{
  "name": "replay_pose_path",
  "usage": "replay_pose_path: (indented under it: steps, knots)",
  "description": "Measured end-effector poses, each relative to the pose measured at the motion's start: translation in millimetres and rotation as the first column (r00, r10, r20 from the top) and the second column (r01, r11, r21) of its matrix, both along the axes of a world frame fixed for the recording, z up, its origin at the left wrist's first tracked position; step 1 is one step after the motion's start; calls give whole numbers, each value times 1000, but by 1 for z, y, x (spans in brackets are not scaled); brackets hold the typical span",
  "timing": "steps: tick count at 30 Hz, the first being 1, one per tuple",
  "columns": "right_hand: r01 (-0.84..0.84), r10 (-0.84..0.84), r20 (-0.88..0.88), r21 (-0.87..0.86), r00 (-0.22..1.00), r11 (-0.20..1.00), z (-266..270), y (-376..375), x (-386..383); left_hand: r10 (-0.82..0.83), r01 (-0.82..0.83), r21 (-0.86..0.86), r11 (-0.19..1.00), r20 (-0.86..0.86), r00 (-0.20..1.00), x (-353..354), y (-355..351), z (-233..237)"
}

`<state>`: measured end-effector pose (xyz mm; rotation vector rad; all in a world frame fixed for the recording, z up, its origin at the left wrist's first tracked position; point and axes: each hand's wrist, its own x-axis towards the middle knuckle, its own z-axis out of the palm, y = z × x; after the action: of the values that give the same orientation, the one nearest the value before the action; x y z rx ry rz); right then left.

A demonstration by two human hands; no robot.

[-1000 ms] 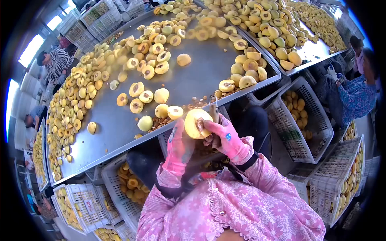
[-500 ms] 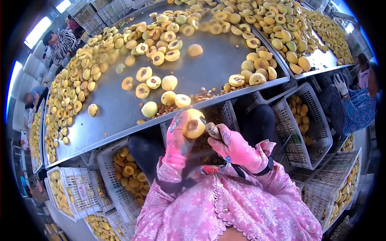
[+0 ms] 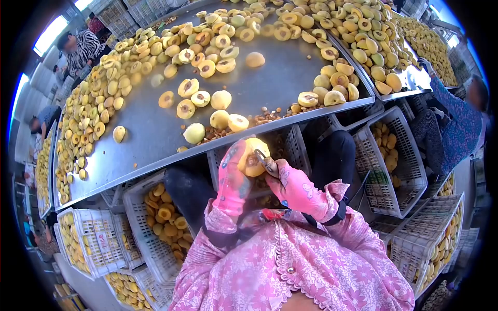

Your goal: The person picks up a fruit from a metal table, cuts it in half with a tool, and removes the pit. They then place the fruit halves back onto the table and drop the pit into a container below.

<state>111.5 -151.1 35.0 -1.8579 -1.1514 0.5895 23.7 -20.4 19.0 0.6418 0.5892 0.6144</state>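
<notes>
My left hand [image 3: 232, 181], in a pink patterned glove, is closed around a yellow peach half [image 3: 252, 145] just in front of the table edge. In my right hand [image 3: 298, 191], gloved alike, is a small pitting knife [image 3: 270, 166] with a short handle and a curved metal tip. That tip lies against the cut face of the peach, at its centre. Beyond my hands, several peach halves [image 3: 220, 99] rest on the metal table [image 3: 155, 124], beside a strip of brown pits and scraps [image 3: 267, 116] along the near edge.
Piled peach halves [image 3: 98, 98] line the table's left and far sides. A white crate of peaches [image 3: 142, 228] stands by my left leg, another crate [image 3: 415, 192] to my right. A person in blue [image 3: 461, 129] sits at right; another in stripes [image 3: 85, 52] at far left.
The knife tip has moved from the peach's right edge onto its cut face, and my right hand has come slightly nearer and lower. The person at right has reached toward the table.
</notes>
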Motion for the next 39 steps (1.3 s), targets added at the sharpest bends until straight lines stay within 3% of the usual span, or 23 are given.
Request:
replay_pose_path:
  steps: [7,10,13,16,23,26,29,32,36,39]
  knots:
    - [5,-4,6,-102,1000,995,-6,2,-6,53,-33,175,984,-110,993,0,-3,-9]
    - [-37,35,-18,-166,999,985,-6,5,-2,85,-63,172,983,-124,989,2,-5,-8]
    - [-90,83,-63,-116,995,989,-29,5,-1,54,-11,265,964,-156,986,3,-2,-8]
    - [-156,160,8,-192,987,969,-29,4,4,2,59,310,949,-192,981,3,2,-6]
    - [-242,257,0,-335,967,911,-21,3,14,8,57,289,956,-218,976,2,3,-34]
    - [-264,169,-282,-344,945,901,-19,6,18,25,58,310,949,-259,965,1,3,-40]
    - [-273,235,-225,-154,946,950,-43,3,14,38,52,336,940,-257,966,1,1,-43]
    - [-451,257,-518,-293,816,843,-9,7,18,-4,86,349,933,-229,973,-2,0,-44]
    - [-497,112,-855,-184,507,848,-8,7,21,-136,174,263,949,-158,978,-4,6,-45]
    - [-509,66,-969,-67,237,858,-11,5,21,-178,194,183,964,-98,979,-2,4,-38]
